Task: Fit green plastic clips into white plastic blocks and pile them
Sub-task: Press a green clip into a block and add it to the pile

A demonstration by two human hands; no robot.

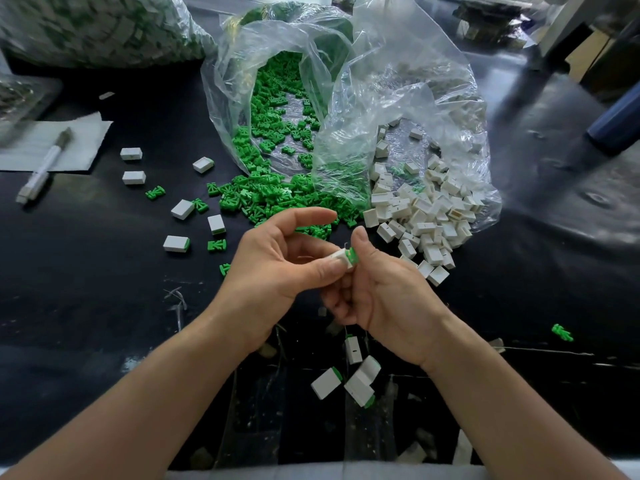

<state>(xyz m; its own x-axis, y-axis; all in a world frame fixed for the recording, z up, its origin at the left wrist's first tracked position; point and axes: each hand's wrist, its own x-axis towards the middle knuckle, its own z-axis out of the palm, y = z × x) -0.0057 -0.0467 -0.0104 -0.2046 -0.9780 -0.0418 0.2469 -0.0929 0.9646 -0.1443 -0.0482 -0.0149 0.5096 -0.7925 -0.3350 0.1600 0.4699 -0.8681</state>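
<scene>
My left hand point(277, 268) pinches a white plastic block point(338, 256) between thumb and fingers at mid-frame. Against its end my right hand point(377, 292) holds a green clip point(352, 257), thumb on top. A heap of loose green clips point(273, 188) spills from a clear bag point(311, 64) behind my hands. Loose white blocks point(422, 216) lie in a heap to the right of it. Three fitted blocks point(349, 379) lie on the table below my hands. Several more fitted blocks point(194, 220) are scattered to the left.
The table point(86, 289) is black and glossy. A pen point(45, 164) lies on white paper point(79, 133) at far left. A large full bag of parts point(97, 26) fills the back left. One stray green clip point(561, 332) lies at right.
</scene>
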